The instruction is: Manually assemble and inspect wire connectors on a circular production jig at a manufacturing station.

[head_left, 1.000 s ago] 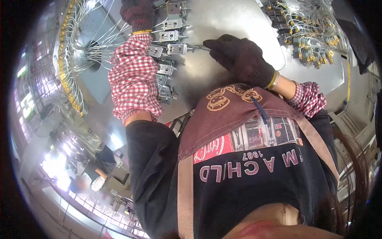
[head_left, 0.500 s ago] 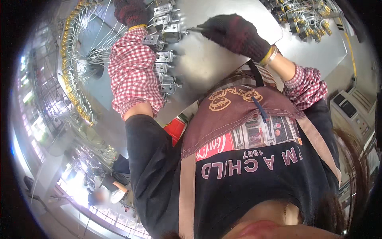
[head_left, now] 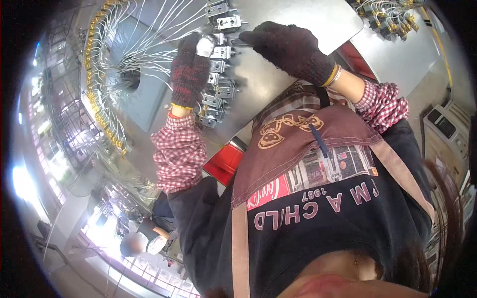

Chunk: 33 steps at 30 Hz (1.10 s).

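Note:
My left hand (head_left: 191,72), in a dark knitted glove, has its fingers closed beside a row of small metal blocks with side shafts (head_left: 217,65). A whitish patch (head_left: 205,45) shows at its fingertips; whether it is a held thing or part of the glove I cannot tell. My right hand (head_left: 293,49), gloved alike, is on the other side of the row, its fingers pinched. A slim, dark rod-like tool (head_left: 242,41) juts from them toward the blocks; whether it touches one is unclear.
Many white wires (head_left: 154,49) fan out from the row to a curved strip of brass-coloured connectors (head_left: 91,94). A bundle of wired connectors (head_left: 390,17) lies at the far right on the metal table (head_left: 318,22). Another person (head_left: 149,241) is at lower left. A red bin (head_left: 223,164) stands below the table edge.
My left hand has come back toward me along the row of blocks. My right hand has shifted slightly, staying pinched. The view has moved a little, and more of the wires show.

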Each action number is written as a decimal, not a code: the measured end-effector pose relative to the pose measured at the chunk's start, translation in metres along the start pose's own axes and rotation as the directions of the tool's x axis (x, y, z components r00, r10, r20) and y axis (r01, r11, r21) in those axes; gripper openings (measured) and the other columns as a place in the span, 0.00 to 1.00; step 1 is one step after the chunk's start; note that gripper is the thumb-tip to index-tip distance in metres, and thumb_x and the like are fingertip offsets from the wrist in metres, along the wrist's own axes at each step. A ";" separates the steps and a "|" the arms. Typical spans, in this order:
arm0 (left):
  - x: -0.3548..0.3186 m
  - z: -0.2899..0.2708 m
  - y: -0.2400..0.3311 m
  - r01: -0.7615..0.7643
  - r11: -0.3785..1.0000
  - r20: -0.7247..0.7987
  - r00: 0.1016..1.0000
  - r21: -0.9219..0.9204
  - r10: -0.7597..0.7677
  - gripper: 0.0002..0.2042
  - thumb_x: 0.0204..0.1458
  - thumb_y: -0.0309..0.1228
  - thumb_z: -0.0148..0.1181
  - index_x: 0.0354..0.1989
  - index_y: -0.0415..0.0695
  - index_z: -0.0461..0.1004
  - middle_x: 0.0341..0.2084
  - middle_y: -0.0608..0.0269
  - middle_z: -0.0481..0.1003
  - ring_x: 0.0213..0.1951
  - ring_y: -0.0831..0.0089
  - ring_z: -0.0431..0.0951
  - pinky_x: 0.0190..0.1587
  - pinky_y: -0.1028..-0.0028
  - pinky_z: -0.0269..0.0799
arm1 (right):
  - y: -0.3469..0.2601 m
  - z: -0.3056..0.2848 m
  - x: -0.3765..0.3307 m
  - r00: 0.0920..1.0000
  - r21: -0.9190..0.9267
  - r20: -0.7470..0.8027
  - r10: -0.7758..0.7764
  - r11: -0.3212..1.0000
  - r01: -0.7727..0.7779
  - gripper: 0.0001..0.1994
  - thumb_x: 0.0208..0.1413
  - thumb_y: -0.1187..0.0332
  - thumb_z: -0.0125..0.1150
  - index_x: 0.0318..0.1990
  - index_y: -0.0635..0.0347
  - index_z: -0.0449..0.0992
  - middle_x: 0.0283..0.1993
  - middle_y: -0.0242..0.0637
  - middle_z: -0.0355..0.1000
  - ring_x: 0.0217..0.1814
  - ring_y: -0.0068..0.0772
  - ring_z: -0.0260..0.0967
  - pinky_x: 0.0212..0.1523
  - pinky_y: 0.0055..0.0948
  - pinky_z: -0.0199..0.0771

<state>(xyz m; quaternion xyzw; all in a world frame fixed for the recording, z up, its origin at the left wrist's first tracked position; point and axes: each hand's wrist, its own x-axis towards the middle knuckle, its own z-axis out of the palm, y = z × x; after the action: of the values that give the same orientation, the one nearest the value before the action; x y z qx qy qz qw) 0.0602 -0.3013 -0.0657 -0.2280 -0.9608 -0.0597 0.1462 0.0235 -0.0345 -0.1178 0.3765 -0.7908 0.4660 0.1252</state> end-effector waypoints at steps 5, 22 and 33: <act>0.018 -0.013 0.015 0.555 0.716 0.357 0.829 -0.424 -0.431 0.21 0.63 0.47 0.55 0.61 0.53 0.72 0.50 0.48 0.76 0.51 0.52 0.78 0.51 0.58 0.74 | -0.010 -0.010 -0.009 0.994 -0.334 0.078 0.079 0.941 -0.049 0.16 0.62 0.59 0.63 0.57 0.37 0.78 0.46 0.30 0.80 0.37 0.36 0.80 0.32 0.34 0.79; 0.037 0.020 0.002 0.468 0.867 0.324 0.857 -0.169 -0.400 0.24 0.56 0.32 0.57 0.64 0.52 0.69 0.62 0.52 0.67 0.61 0.51 0.71 0.55 0.53 0.74 | -0.012 -0.036 -0.009 0.979 0.045 0.008 0.201 0.978 -0.202 0.12 0.62 0.58 0.62 0.51 0.44 0.81 0.45 0.38 0.79 0.41 0.44 0.80 0.41 0.41 0.79; 0.026 0.073 -0.072 0.169 0.969 0.105 0.976 0.181 -0.190 0.22 0.66 0.45 0.50 0.65 0.51 0.70 0.57 0.49 0.74 0.48 0.52 0.81 0.49 0.59 0.75 | -0.032 -0.022 -0.015 0.994 -0.154 0.017 0.106 0.983 -0.102 0.16 0.63 0.62 0.60 0.58 0.43 0.76 0.50 0.38 0.77 0.40 0.46 0.80 0.41 0.41 0.81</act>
<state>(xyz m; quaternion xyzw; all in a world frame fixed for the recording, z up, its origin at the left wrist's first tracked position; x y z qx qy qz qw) -0.0134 -0.3408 -0.1308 -0.1299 -0.9862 0.0238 0.1002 0.0533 -0.0175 -0.0937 0.3299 -0.8444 0.4050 0.1191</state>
